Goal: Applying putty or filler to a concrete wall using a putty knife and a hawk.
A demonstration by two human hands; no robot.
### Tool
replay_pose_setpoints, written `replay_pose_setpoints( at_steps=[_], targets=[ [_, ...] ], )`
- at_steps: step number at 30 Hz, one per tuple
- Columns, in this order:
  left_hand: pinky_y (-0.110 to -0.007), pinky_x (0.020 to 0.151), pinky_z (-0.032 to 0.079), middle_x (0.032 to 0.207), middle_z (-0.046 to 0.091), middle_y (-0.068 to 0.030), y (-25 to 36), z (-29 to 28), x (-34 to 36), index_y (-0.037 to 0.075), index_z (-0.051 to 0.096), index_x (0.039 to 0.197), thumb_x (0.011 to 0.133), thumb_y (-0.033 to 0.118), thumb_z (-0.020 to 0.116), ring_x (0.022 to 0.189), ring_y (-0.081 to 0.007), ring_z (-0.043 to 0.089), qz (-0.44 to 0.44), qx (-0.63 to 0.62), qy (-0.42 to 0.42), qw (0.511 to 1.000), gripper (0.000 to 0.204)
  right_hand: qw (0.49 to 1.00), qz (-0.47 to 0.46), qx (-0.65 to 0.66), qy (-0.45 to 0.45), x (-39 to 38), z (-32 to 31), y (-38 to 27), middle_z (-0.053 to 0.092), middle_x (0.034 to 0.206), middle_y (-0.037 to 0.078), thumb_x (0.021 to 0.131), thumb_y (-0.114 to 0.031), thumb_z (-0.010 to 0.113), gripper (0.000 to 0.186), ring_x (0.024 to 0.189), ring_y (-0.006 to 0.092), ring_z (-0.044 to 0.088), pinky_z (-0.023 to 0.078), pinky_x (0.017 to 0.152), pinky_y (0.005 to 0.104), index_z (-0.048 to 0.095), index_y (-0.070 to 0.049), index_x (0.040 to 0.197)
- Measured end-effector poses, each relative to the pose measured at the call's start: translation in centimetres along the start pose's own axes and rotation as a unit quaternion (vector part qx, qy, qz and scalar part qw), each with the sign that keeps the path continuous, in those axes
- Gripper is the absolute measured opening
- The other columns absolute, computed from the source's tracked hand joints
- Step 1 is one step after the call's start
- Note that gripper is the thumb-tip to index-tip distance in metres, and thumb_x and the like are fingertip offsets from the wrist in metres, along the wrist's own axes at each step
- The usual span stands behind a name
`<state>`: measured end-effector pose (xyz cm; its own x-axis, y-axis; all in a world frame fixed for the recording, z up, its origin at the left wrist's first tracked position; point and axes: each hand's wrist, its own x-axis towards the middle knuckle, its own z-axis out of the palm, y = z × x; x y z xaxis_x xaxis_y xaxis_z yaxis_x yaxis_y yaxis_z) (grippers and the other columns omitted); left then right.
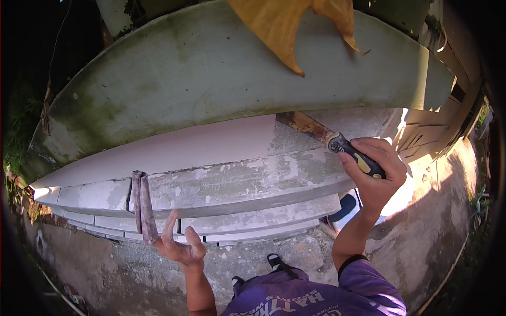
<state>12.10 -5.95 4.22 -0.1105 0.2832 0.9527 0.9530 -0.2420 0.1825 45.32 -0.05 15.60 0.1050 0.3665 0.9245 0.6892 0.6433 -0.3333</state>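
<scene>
Rusty scraper (pixel 321 134) gripped in raised right hand (pixel 375 171) — blade on siding (pixel 221 142), left hand (pixel 179 245) splayed, empty.

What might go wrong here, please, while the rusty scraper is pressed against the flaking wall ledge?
1. The rusty flat scraper blade meets the pale flaking stepped wall moulding at a slant; it may slip off along the ledge.
2. The open left hand lies against the hanging reddish-brown cloth strip, which could get knocked off its ledge.
3. Loosened paint flakes may fall toward the right hand.
</scene>
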Motion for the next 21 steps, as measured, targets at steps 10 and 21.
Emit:
replay_pose_setpoints(
  at_steps=[10, 21],
  targets=[
    [-0.042, 0.106, 0.041, 0.13, 0.06, -0.0142, 13.9, 3.8, 7.2, 0.014, 0.061, 0.122, 0.073, 0.011, 0.073, 0.119, -0.0323, 0.058, 0.132, -0.272, -0.166, 0.939, 0.051, 0.986, 0.017, 0.102, 0.13, -0.4, 1.6, 2.5, 0.054, 0.122, 0.019, 0.096, -0.052, 0.054, 0.064, 0.102, 0.0265, 0.057, 0.047, 0.086, 0.0366, 0.054, 0.006, 0.122],
    [-0.029, 0.069, 0.053, 0.101, 0.067, -0.0044, 24.7, 14.6, 12.6, 0.012, 0.065, 0.088, 0.074, 0.023, 0.063, 0.1, -0.0192, 0.062, 0.346, -0.247, -0.019, 0.905, 0.018, 0.921, 0.105, 0.312, 0.208, -3.3, 1.8, 5.9, 0.059, 0.098, 0.016, 0.088, -0.081, 0.012, 0.1, 0.092, 0.0208, 0.057, 0.048, 0.085, 0.0334, 0.053, 0.009, 0.105]
  ],
)
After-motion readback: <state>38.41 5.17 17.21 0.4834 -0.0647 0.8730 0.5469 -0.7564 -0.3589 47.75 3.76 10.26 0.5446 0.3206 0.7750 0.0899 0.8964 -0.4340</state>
